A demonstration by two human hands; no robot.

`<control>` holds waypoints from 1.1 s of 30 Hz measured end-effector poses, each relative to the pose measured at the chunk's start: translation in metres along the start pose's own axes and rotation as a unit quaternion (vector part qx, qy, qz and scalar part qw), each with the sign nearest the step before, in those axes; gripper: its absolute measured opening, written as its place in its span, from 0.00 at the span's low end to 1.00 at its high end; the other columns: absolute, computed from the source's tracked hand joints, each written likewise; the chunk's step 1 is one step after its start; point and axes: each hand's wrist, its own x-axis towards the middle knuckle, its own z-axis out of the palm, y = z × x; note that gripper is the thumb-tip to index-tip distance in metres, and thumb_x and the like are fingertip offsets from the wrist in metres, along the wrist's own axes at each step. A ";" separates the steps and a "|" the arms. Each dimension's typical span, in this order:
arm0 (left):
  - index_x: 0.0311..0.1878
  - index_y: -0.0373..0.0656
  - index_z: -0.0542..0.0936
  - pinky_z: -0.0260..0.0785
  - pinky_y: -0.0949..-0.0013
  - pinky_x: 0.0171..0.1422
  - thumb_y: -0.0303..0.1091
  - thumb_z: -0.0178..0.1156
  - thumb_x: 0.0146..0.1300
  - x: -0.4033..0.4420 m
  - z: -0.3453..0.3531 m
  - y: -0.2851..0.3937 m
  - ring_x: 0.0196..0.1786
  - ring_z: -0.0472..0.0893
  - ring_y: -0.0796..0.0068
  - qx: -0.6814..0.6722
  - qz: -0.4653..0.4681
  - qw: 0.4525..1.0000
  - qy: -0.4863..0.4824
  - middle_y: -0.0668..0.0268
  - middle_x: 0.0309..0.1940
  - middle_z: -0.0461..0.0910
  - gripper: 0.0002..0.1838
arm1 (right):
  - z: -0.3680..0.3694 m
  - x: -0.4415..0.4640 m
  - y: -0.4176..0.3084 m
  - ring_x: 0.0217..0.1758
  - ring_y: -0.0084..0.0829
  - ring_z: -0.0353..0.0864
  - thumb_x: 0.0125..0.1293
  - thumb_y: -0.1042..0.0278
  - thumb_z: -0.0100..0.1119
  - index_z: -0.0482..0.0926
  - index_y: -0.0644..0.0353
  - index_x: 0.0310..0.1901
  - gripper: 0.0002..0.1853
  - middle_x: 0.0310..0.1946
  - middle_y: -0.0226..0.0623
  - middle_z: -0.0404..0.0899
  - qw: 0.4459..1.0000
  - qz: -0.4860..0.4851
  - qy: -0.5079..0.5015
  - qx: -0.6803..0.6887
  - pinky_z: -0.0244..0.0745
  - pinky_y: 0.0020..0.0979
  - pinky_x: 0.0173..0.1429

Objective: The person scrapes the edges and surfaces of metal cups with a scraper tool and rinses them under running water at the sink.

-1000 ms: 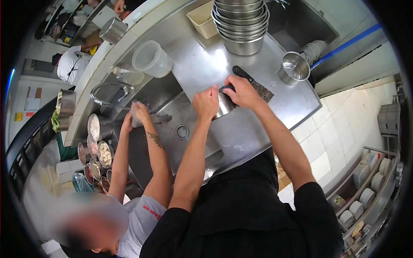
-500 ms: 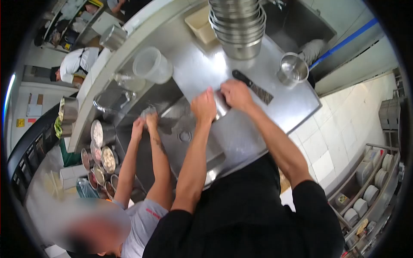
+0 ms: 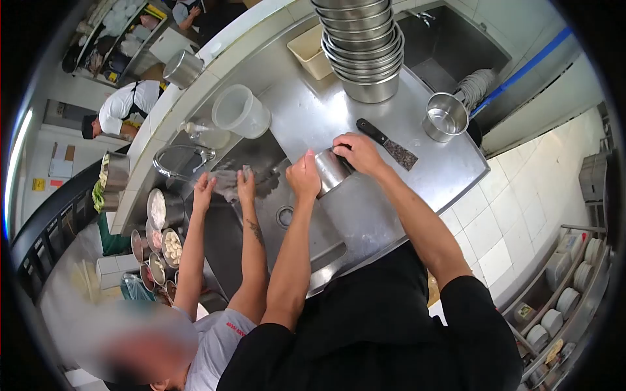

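Metal pot [image 3: 334, 172], seemingly between both hands [image 3: 303, 176].

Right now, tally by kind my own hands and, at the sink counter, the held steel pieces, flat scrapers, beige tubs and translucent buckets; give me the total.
Your hands (left hand, right hand): 2
Held steel piece: 1
Flat scraper: 1
Beige tub: 1
Translucent bucket: 1
Total: 6
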 end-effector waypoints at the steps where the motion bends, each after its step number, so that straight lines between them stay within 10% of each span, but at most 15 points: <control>1: 0.22 0.32 0.74 0.60 0.53 0.26 0.41 0.53 0.69 0.000 -0.001 0.001 0.17 0.68 0.49 -0.019 -0.013 1.000 -0.002 0.45 0.16 0.68 0.23 | 0.001 -0.001 0.002 0.44 0.46 0.78 0.63 0.65 0.59 0.80 0.58 0.41 0.08 0.38 0.41 0.80 1.000 0.000 -0.007 0.009 0.71 0.42 0.48; 8: 0.22 0.33 0.74 0.58 0.53 0.26 0.42 0.52 0.69 -0.001 0.000 -0.004 0.17 0.67 0.49 -0.035 -0.036 0.999 -0.011 0.46 0.16 0.68 0.23 | 0.014 -0.006 -0.013 0.45 0.50 0.77 0.64 0.68 0.56 0.76 0.59 0.42 0.08 0.41 0.42 0.79 0.994 0.097 0.003 -0.045 0.72 0.45 0.49; 11: 0.21 0.31 0.68 0.54 0.55 0.26 0.43 0.52 0.70 -0.001 0.003 0.003 0.17 0.58 0.61 -0.013 -0.010 1.000 0.001 0.48 0.14 0.61 0.25 | 0.009 -0.001 -0.031 0.45 0.50 0.77 0.62 0.69 0.55 0.77 0.59 0.41 0.07 0.41 0.42 0.80 0.992 -0.021 -0.020 -0.122 0.72 0.46 0.50; 33: 0.23 0.35 0.79 0.61 0.50 0.28 0.43 0.51 0.68 -0.001 0.004 -0.003 0.18 0.72 0.48 0.024 -0.030 0.999 0.023 0.47 0.16 0.72 0.23 | 0.031 0.003 -0.019 0.43 0.51 0.77 0.62 0.69 0.53 0.77 0.59 0.36 0.05 0.39 0.41 0.80 0.995 0.034 0.058 -0.077 0.73 0.47 0.46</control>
